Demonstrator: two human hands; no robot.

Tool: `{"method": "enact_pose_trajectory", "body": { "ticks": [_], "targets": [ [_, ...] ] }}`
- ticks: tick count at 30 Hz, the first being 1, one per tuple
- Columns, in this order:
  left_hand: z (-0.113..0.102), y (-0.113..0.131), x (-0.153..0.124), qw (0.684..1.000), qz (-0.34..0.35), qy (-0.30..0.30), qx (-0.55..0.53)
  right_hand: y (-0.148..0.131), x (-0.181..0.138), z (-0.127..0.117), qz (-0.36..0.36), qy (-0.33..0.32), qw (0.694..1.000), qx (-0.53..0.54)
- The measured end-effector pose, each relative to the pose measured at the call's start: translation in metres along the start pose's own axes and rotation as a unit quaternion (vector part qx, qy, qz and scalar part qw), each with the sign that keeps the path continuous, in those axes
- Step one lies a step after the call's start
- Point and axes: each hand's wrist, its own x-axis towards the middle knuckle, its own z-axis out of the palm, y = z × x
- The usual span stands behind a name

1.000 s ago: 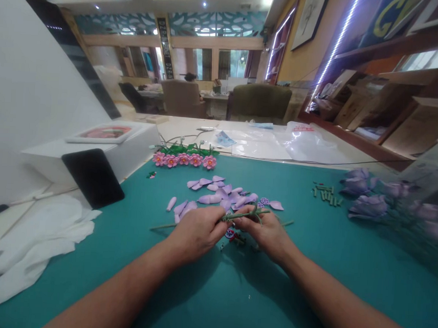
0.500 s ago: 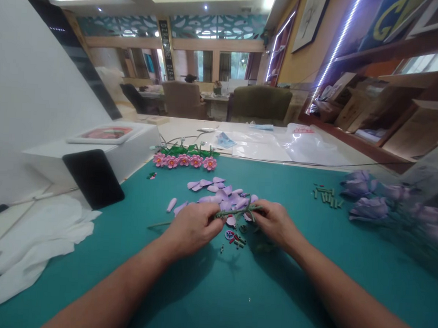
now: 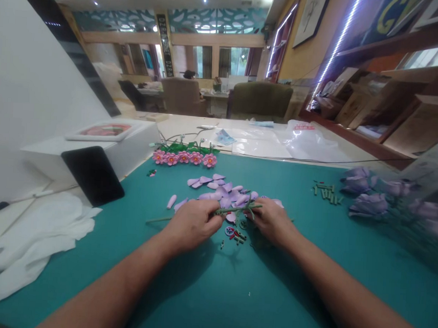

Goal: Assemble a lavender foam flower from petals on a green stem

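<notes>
A green mat (image 3: 212, 296) covers the near part of a white table (image 3: 177, 122). On the mat lie a row of pink flowers (image 3: 183, 157) at far left, a scatter of lilac petals (image 3: 226, 202) mid-mat, small parts (image 3: 229, 231) just nearer, green pegs (image 3: 327, 194) and lilac flowers (image 3: 368, 205) at right, with a crumpled white wrap (image 3: 48, 231) over its left edge. Behind, a clear bag (image 3: 311, 145) and a bluish paper (image 3: 224, 139) rest on the table's far strip.

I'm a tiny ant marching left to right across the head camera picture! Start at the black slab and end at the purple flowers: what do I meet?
Black slab → left hand → little red and green pieces → right hand → short green tubes → purple flowers.
</notes>
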Motion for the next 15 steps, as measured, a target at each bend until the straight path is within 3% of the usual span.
{"method": "enact_pose_trajectory", "body": {
  "ticks": [7,15],
  "targets": [
    [0.0001,-0.0003,0.0000,1.000,-0.009,-0.007,-0.006,0.0009,-0.0001,-0.0009,-0.001,-0.010,1.000,0.005],
    [-0.0017,-0.0002,0.0006,1.000,-0.003,-0.011,-0.008,-0.0013,-0.0013,0.0045,-0.045,-0.074,0.996,-0.001]
  ]
}}
